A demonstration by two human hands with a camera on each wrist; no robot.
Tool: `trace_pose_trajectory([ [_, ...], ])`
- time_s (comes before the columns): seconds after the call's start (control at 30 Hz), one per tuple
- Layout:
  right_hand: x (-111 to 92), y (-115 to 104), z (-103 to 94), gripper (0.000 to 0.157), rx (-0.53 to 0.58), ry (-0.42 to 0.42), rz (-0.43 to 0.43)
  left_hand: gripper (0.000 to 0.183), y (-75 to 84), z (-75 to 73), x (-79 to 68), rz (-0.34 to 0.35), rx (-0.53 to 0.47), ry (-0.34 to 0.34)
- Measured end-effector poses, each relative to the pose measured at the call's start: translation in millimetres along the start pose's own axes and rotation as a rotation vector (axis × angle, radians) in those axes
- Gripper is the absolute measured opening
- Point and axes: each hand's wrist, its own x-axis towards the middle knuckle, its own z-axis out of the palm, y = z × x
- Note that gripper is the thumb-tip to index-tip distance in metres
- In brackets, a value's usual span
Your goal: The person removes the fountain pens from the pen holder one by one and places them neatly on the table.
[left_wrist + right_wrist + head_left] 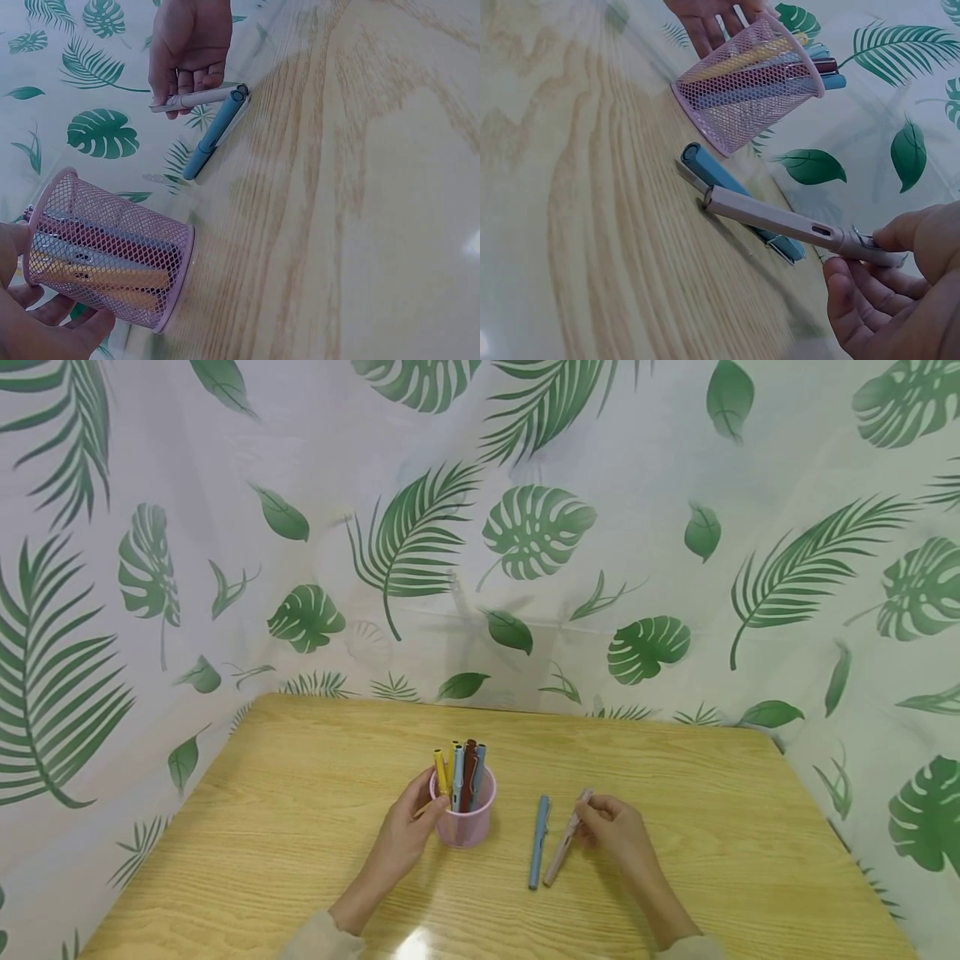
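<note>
The right hand pinches one pinkish-grey capped pen by its clip end; the pen slants from the fingertips toward the near left, just beside one blue pen on the wooden bench. Farther off, the left hand grips one pink mesh cup of five leaning pens: two yellow pens, one light-blue pen, one dark-red pen, one steel-blue pen.

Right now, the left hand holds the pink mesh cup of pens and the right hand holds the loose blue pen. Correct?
Not quite: the right hand holds the pale pinkish pen, not the loose blue pen, as the right wrist view shows. The left hand does hold the pink mesh cup.
</note>
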Motion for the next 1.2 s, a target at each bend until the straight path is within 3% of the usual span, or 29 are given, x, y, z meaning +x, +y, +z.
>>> trace_pose_trajectory([
  [0.53, 5, 6, 20.9, 0.034, -0.052, 0.084, -0.009, 0.059, -0.4, -0.7, -0.8, -0.008, -0.001, 0.0],
  [1.2, 8, 4, 31.3, 0.042, -0.221, 0.113, 0.012, 0.058, -1.1, -0.1, 0.5, -0.01, -0.009, -0.001],
])
